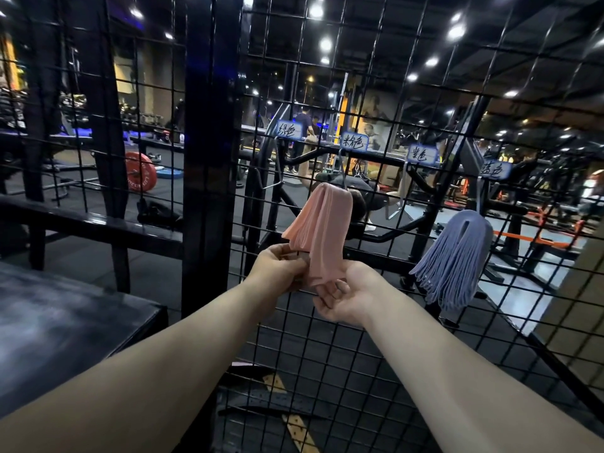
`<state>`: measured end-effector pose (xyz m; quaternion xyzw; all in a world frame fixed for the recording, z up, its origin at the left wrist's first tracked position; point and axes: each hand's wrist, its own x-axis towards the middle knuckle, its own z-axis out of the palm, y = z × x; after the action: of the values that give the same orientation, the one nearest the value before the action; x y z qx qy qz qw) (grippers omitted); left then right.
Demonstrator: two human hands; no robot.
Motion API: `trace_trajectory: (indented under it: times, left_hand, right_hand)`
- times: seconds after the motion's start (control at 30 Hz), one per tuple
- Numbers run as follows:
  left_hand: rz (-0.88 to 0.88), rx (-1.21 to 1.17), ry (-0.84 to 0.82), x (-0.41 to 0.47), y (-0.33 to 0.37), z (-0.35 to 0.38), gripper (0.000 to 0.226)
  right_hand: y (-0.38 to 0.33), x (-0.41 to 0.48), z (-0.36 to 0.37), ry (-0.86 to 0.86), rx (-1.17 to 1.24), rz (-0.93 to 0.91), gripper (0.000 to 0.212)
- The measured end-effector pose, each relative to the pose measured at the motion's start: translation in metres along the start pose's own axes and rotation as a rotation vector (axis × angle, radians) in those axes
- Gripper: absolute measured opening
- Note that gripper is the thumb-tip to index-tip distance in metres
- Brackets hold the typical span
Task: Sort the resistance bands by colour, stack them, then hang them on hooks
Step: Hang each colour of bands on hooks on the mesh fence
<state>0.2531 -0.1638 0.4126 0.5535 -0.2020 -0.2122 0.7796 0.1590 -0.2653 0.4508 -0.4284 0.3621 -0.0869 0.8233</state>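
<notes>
**Two colours hung, two hooks bare**

Both hands work just below the pink bands (322, 230), which hang on the hook straight above them. The left hand (277, 269) pinches a fold. The right hand (346, 295), palm up, curls its fingers round the lower ends. Blue bands (457, 256) hang to the right of the right hand. The green-labelled hook (274, 184) and purple-labelled hook (400, 204) appear bare, so about half seems left.

Both hands (313, 282) hold hooked pink bands (322, 230); blue bands (457, 256) hang beside.
</notes>
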Motion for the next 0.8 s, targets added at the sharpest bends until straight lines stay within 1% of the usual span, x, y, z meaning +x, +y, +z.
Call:
trace_trajectory:
  times: [0.07, 0.1, 0.13, 0.2, 0.23, 0.27, 0.3, 0.33, 0.4, 0.47, 0.57, 0.67, 0.73, 0.8]
  left_hand:
    - [0.027, 0.039, 0.025, 0.001, -0.002, 0.0, 0.046]
    - [0.04, 0.072, 0.046, 0.002, -0.003, 0.0, 0.05]
    - [0.051, 0.11, 0.066, 0.002, -0.003, 0.001, 0.05]
    - [0.073, 0.198, 0.093, 0.003, -0.002, 0.002, 0.046]
    - [0.09, 0.257, 0.103, 0.004, -0.002, 0.003, 0.043]
    - [0.114, 0.325, 0.113, 0.004, -0.001, 0.004, 0.042]
    - [0.143, 0.387, 0.119, 0.004, -0.001, 0.004, 0.041]
    - [0.173, 0.434, 0.122, 0.005, -0.001, 0.004, 0.039]
    - [0.229, 0.533, 0.122, 0.003, 0.001, 0.004, 0.029]
    - [0.276, 0.649, 0.116, 0.001, 0.002, 0.003, 0.017]
    - [0.299, 0.682, 0.096, 0.0, 0.005, 0.002, 0.01]
    - [0.327, 0.667, 0.095, 0.0, 0.009, 0.002, 0.008]
    - [0.347, 0.617, 0.071, 0.001, 0.01, 0.003, 0.018]
    - [0.342, 0.584, 0.059, 0.004, 0.011, 0.002, 0.021]
  right_hand:
    - [0.001, 0.004, -0.002, 0.034, -0.038, -0.01, 0.009]
    - [0.001, 0.005, -0.003, 0.077, -0.09, -0.05, 0.01]
    - [0.002, 0.007, -0.003, 0.146, -0.164, -0.122, 0.019]
    - [0.003, 0.012, -0.003, 0.32, -0.316, -0.373, 0.037]
    - [0.004, 0.012, -0.002, 0.369, -0.387, -0.515, 0.043]
    - [0.004, 0.009, -0.001, 0.373, -0.461, -0.65, 0.05]
    - [0.005, 0.006, 0.0, 0.343, -0.545, -0.763, 0.058]
    - [0.005, 0.003, 0.0, 0.305, -0.638, -0.85, 0.065]
    - [0.005, 0.0, 0.001, 0.275, -0.81, -0.96, 0.072]
    - [0.003, 0.003, 0.002, 0.299, -0.907, -1.014, 0.072]
    - [0.0, 0.009, 0.003, 0.314, -0.959, -1.045, 0.067]
    - [-0.001, 0.014, 0.003, 0.302, -0.932, -1.06, 0.058]
    - [-0.001, 0.015, 0.002, 0.298, -0.914, -1.069, 0.054]
    - [0.0, 0.017, 0.001, 0.273, -0.895, -1.074, 0.051]
